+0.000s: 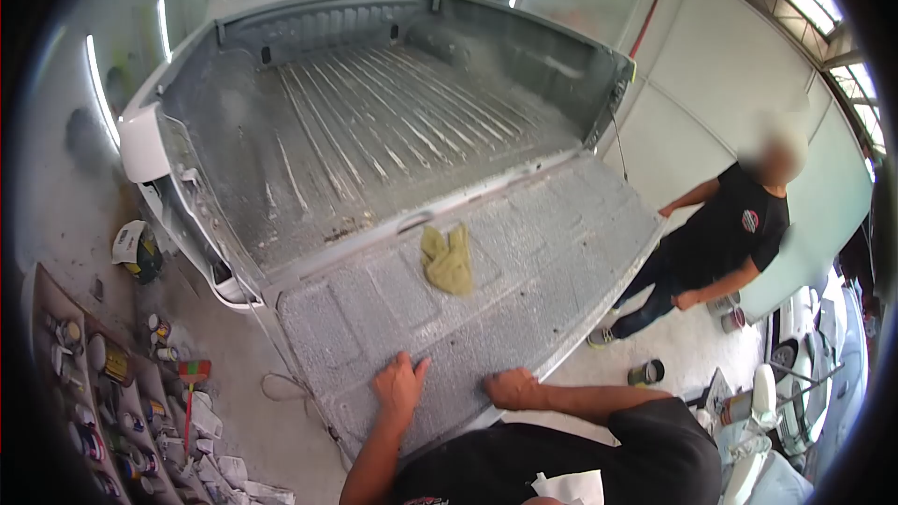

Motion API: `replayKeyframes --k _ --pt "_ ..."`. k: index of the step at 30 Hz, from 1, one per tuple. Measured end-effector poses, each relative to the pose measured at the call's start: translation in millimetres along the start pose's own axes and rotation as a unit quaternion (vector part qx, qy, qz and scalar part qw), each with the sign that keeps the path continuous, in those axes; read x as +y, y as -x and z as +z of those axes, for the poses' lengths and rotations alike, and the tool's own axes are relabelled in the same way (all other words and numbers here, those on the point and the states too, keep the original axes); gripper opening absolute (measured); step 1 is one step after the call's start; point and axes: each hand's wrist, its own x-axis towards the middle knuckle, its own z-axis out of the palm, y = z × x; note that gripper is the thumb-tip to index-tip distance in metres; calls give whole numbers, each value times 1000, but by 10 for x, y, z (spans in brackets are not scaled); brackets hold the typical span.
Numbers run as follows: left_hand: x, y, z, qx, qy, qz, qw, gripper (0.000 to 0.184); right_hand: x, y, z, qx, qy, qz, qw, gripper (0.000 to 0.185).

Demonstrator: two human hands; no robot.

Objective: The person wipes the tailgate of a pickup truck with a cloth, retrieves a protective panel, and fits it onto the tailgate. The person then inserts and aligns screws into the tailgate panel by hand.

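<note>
A pickup truck's lowered tailgate (pixel 374 295), grey and speckled, lies in front of me. My left hand (pixel 400 385) rests on its near left part, with the thumb apart from the fingers and nothing visible in it. Close to the tailgate's near edge is my right hand (pixel 513 389), its fingers curled in; whatever they may hold is hidden. Beyond both hands, a crumpled yellow-green cloth (pixel 449 262) lies on the tailgate, touched by neither.
The ribbed truck bed (pixel 374 122) looks dusty. Another person (pixel 739 224) in a black shirt stands right of the tailgate, one hand at its edge. Cans fill a shelf (pixel 84 365) at left, near a red brush (pixel 194 371). An open can (pixel 645 372) stands on the floor.
</note>
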Motion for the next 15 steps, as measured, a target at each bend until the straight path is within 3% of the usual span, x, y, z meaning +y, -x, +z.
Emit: replayKeyframes --k 3,5,7,11,13,14,15 --pt "-24 -7 37 16 -7 13 1000 42 141 -122 90 -29 -1 -1 1000 15" --pt "-47 -6 90 38 2 27 999 43 199 -103 151 190 184 -205 943 14" --pt "-58 -5 107 62 11 37 997 44 199 -112 182 221 247 -228 916 11" --pt "-52 1 107 34 5 27 999 42 122 -135 150 151 266 -250 919 10" --pt "-48 -33 116 30 1 23 999 42 3 -183 16 -114 151 -60 980 16" --pt "-54 -30 136 29 -5 22 999 42 -96 -70 -241 -123 37 10 992 22" --pt "-68 -16 143 28 -13 20 999 42 -88 -96 -165 -130 36 3 991 22"
